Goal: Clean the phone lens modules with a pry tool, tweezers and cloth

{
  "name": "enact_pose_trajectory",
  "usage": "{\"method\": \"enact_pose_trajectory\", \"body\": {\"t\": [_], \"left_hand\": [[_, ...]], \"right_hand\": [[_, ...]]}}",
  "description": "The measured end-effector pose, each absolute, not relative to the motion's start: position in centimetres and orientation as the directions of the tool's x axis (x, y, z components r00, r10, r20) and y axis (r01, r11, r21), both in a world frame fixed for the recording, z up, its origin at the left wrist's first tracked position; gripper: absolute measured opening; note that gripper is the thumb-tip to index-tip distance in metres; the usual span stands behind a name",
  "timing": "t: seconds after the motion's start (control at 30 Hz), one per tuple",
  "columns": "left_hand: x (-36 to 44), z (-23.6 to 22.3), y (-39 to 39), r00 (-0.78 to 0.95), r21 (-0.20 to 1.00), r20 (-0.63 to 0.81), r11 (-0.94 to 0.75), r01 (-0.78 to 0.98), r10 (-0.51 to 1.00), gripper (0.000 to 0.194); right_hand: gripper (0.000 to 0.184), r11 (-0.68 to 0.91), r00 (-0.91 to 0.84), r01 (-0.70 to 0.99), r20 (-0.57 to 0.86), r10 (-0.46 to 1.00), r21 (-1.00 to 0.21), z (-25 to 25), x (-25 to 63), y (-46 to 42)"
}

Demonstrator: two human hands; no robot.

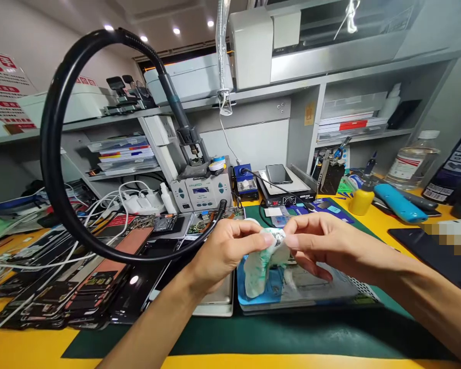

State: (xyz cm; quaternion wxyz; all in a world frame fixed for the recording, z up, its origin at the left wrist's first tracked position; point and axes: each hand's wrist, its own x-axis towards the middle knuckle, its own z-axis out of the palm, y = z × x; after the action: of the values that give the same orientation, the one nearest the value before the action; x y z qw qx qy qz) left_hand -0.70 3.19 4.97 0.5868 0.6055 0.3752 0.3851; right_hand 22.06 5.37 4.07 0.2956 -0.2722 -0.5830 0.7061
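My left hand (225, 251) and my right hand (326, 241) meet over the middle of the bench, both pinching a crumpled white cloth (259, 266) stained green. The cloth hangs down from my fingertips above a blue-topped work plate (315, 292) that lies on a dark green mat (253, 338). Both hands have their fingers closed on the cloth's upper end.
A black hose (56, 133) loops at the left from a grey soldering station (202, 192). Several opened phones and screens (80, 287) lie at the left among white cables. A phone rests on a heating plate (284, 182). A yellow bottle (361, 200), a blue tool (397, 202) and a clear bottle (415, 161) stand at the right.
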Motion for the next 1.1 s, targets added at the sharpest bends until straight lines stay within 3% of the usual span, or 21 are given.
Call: {"method": "enact_pose_trajectory", "body": {"t": [0.63,0.87,1.1], "left_hand": [[-0.2,5.0,2.4,0.405,0.998,0.001,0.022,-0.052,0.914,0.017],[0.1,4.9,2.5,0.336,0.999,0.038,-0.034,-0.02,0.941,0.025],[0.3,4.6,2.5,0.346,0.997,0.07,-0.081,0.017,0.935,0.029]], "right_hand": [[0.015,-0.162,-0.666,-0.06,-0.082,0.742,-0.985,4.1,22.1,5.0],[0.023,0.177,-0.391,-0.063,0.187,0.901,-0.982,4.0,21.5,4.7],[0.014,0.527,-0.304,0.186,0.461,0.834,-0.829,4.0,20.8,3.7]]}}
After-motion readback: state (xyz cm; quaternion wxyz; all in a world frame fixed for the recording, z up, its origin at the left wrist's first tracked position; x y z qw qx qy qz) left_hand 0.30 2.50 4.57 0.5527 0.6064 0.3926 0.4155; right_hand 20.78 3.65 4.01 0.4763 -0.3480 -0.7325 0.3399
